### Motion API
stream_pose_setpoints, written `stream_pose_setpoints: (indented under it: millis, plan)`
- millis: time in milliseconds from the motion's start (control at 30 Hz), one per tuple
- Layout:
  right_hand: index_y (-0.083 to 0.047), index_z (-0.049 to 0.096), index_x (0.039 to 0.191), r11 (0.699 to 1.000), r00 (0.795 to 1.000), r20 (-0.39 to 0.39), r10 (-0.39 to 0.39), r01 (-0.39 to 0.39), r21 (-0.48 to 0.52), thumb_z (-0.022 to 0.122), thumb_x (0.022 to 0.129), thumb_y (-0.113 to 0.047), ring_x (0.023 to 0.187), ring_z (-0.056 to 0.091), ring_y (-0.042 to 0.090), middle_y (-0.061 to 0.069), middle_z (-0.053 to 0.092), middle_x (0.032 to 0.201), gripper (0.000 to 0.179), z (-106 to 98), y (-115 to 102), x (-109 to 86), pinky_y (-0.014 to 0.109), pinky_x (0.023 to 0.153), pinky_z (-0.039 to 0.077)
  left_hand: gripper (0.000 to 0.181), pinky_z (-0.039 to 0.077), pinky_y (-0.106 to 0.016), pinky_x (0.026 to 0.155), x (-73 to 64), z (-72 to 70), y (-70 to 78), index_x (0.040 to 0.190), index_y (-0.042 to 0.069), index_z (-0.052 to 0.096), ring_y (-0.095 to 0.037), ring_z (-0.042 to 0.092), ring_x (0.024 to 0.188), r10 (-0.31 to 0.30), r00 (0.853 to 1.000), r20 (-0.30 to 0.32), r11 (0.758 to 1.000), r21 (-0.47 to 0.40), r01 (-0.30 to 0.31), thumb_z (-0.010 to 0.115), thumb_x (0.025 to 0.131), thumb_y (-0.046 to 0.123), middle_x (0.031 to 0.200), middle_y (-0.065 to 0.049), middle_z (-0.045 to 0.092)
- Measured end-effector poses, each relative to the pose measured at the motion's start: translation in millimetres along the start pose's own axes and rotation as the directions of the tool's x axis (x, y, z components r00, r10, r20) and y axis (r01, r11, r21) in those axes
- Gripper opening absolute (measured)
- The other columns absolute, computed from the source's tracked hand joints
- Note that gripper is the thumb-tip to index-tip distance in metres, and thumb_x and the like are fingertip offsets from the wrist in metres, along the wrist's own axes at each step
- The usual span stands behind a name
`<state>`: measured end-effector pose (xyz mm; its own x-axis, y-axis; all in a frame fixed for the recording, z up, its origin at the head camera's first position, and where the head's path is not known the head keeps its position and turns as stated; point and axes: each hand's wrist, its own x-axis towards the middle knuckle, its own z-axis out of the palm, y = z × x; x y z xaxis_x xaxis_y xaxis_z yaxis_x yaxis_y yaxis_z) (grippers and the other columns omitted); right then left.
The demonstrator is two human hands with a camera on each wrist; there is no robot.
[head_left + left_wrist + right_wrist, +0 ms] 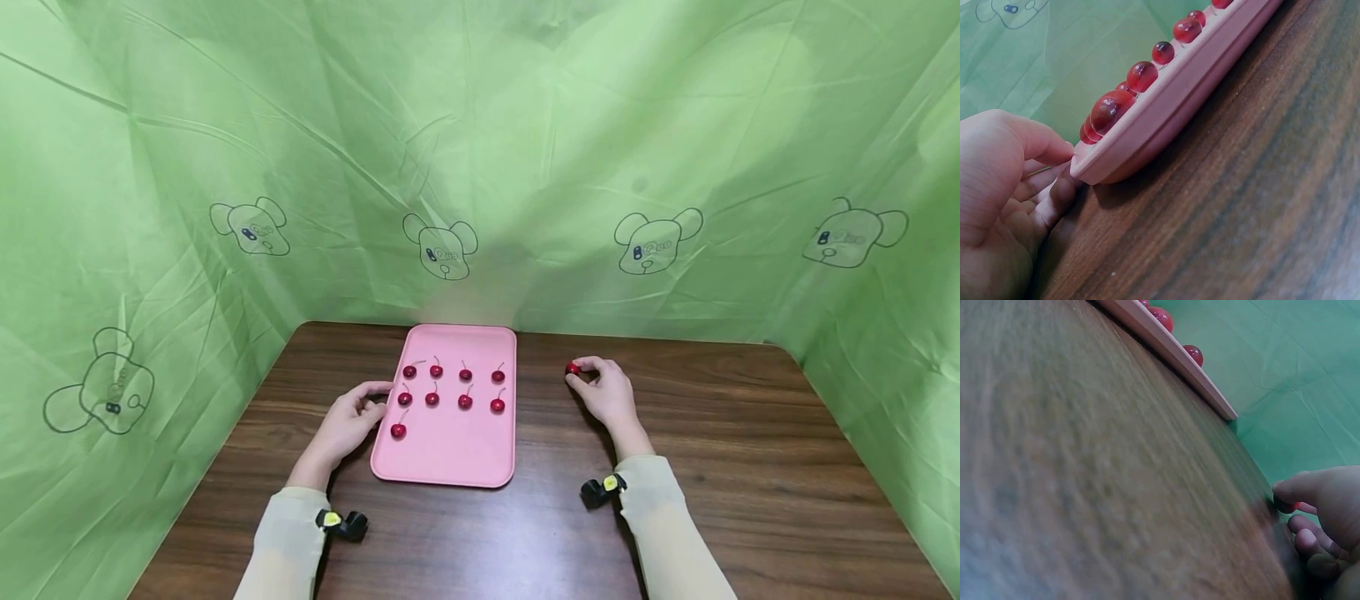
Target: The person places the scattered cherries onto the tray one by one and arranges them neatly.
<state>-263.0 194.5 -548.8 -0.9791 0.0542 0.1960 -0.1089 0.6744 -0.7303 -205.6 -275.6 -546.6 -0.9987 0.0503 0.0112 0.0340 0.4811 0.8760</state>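
My left hand (351, 423) holds the left edge of a pink tray (457, 457); its fingertips meet the rim (1110, 164) in the left wrist view. On the tray stand several red cherries (465, 402) with stems, in two rows across, plus a single cherry (398, 431) below at the left. Right of the tray, my right hand (609, 396) pinches another red cherry (572, 368) between thumb and forefinger, close over the table. Fingers partly cover this cherry (1285, 504) in the right wrist view, so whether it has a stem cannot be seen.
A dark brown wooden table (712, 433) lies under the tray and both hands. Green fabric (540, 150) with bear-head outlines hangs behind and at both sides. Black wrist cameras (600, 492) sit at both cuffs.
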Motion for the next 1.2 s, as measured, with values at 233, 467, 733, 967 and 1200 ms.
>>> stream_pose_setpoints:
  millis: [233, 467, 733, 967, 1200]
  plan:
    - [-0.005, 0.078, 0.120, 1.000, 1.000, -0.001, -0.003, 0.003, 0.011, 0.084, 0.096, -0.020, 0.084, 0.069, 0.026, 0.014, 0.077, 0.113, 0.029, -1, -1, 0.3, 0.042, 0.083, 0.052, 0.036, 0.050, -0.026, 0.071, -0.1, -0.4, -1.8, 0.143, 0.009, 0.070, -0.018, 0.059, 0.083, 0.004, 1.000, -0.002, 1.000, -0.015, -0.004, 0.068, 0.106, 0.009, 0.094, -0.010, 0.067]
    - [-0.005, 0.077, 0.119, 0.998, 0.999, 0.006, 0.035, -0.035, 0.056, 0.083, 0.095, -0.020, 0.086, 0.068, 0.026, 0.013, 0.078, 0.110, 0.029, -2, -4, -3.2, 0.039, 0.082, 0.052, 0.036, 0.048, -0.025, 0.070, 0.1, 0.2, -1.1, 0.143, 0.007, 0.069, -0.017, 0.058, 0.082, 0.013, 1.000, -0.009, 1.000, -0.018, -0.013, 0.068, 0.106, 0.007, 0.095, -0.013, 0.067]
    - [-0.008, 0.078, 0.117, 0.991, 0.997, -0.020, 0.068, -0.065, 0.119, 0.085, 0.093, -0.019, 0.087, 0.068, 0.025, 0.012, 0.079, 0.110, 0.028, -2, -4, -4.3, 0.035, 0.081, 0.051, 0.036, 0.047, -0.024, 0.069, -6.9, 1.5, 17.8, 0.143, -0.001, 0.067, -0.020, 0.057, 0.082, 0.003, 1.000, -0.012, 1.000, -0.005, -0.004, 0.063, 0.106, -0.001, 0.099, -0.021, 0.067]
    - [-0.010, 0.078, 0.114, 0.985, 0.995, -0.046, 0.087, -0.079, 0.153, 0.087, 0.090, -0.020, 0.081, 0.064, 0.015, 0.009, 0.079, 0.107, 0.027, -2, -4, -5.1, 0.027, 0.074, 0.048, 0.037, 0.047, -0.024, 0.069, -5.8, 2.0, 13.3, 0.143, 0.000, 0.067, -0.018, 0.056, 0.082, 0.005, 1.000, -0.014, 1.000, -0.010, -0.005, 0.064, 0.106, 0.001, 0.099, -0.019, 0.068]
    - [-0.011, 0.078, 0.113, 0.973, 0.993, -0.063, 0.095, -0.080, 0.217, 0.089, 0.088, -0.019, 0.078, 0.062, 0.013, 0.009, 0.079, 0.107, 0.029, -3, -20, -9.6, 0.024, 0.067, 0.047, 0.037, 0.049, -0.025, 0.070, -0.6, 0.2, -1.0, 0.143, 0.005, 0.068, -0.017, 0.058, 0.082, 0.019, 1.000, 0.000, 1.000, -0.021, -0.019, 0.068, 0.106, 0.007, 0.099, -0.015, 0.069]
